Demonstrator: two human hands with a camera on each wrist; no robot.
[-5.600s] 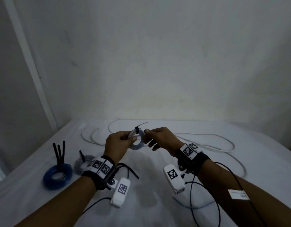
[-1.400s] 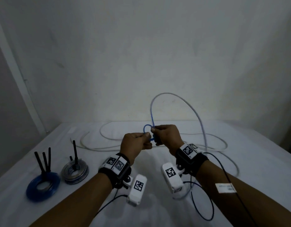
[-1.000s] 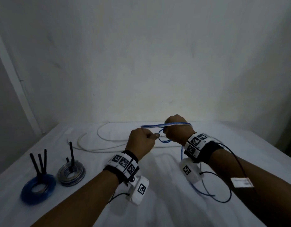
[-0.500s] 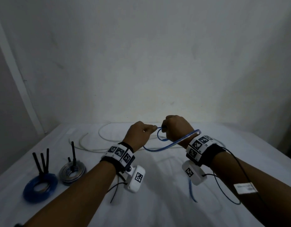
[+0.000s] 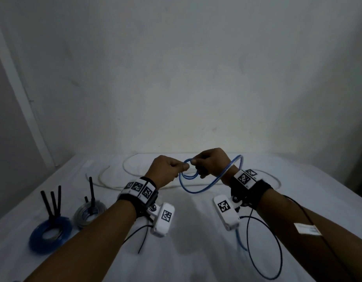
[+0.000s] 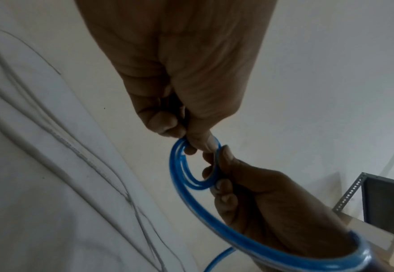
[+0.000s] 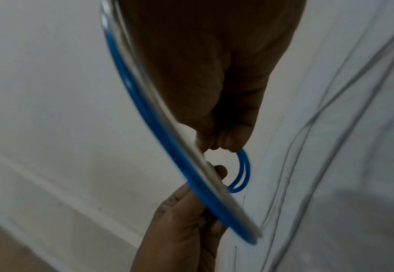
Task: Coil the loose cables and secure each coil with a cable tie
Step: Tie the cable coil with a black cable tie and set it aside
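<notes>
Covering worktop: white cloth. Loose white cable sprawls across far side, behind both hands. Blue coil at near left, black cable ties standing upright from it; grey coil just beside, also tied. Blue cable held above worktop centre, small double loop plus wider loop swinging round right wrist, tail dropping to cloth. Left hand pinches small loop between thumb and finger. Right hand curled round same loop opposite, fingertips almost touching left.
</notes>
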